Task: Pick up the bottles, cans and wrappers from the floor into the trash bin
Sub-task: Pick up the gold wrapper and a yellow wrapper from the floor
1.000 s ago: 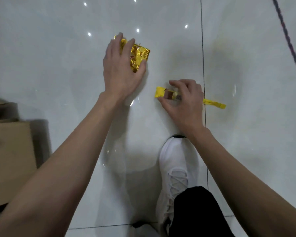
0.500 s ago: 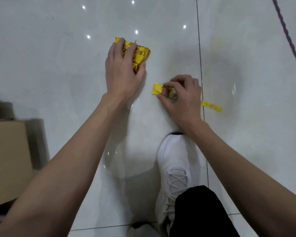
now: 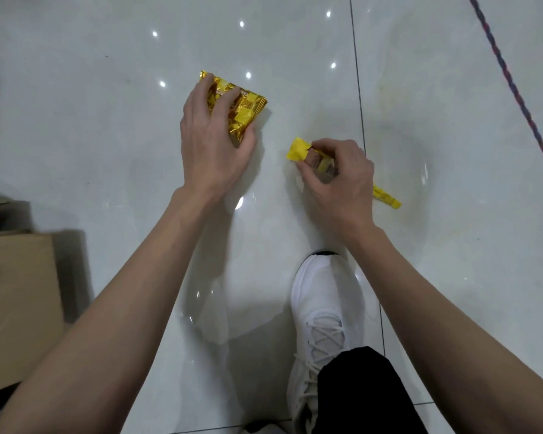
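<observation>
A crinkled gold foil wrapper [image 3: 245, 111] lies on the glossy white floor tiles. My left hand [image 3: 212, 142] covers its near side, fingers curled over the top and thumb against its lower edge, gripping it. To the right, a long yellow stick wrapper [image 3: 298, 149] lies on the floor; its far end [image 3: 387, 197] pokes out behind my wrist. My right hand [image 3: 339, 178] pinches the stick wrapper's middle between thumb and curled fingers.
A brown cardboard box [image 3: 16, 305] stands at the left edge. My white shoe [image 3: 325, 296] and black trouser leg [image 3: 361, 393] are planted below my right hand. A red-and-blue braided cord [image 3: 511, 86] runs diagonally across the floor at the far right.
My left fingers have curled from lying flat on the gold wrapper to clutching it. My right hand has tightened its pinch on the yellow stick wrapper, whose left end has lifted slightly.
</observation>
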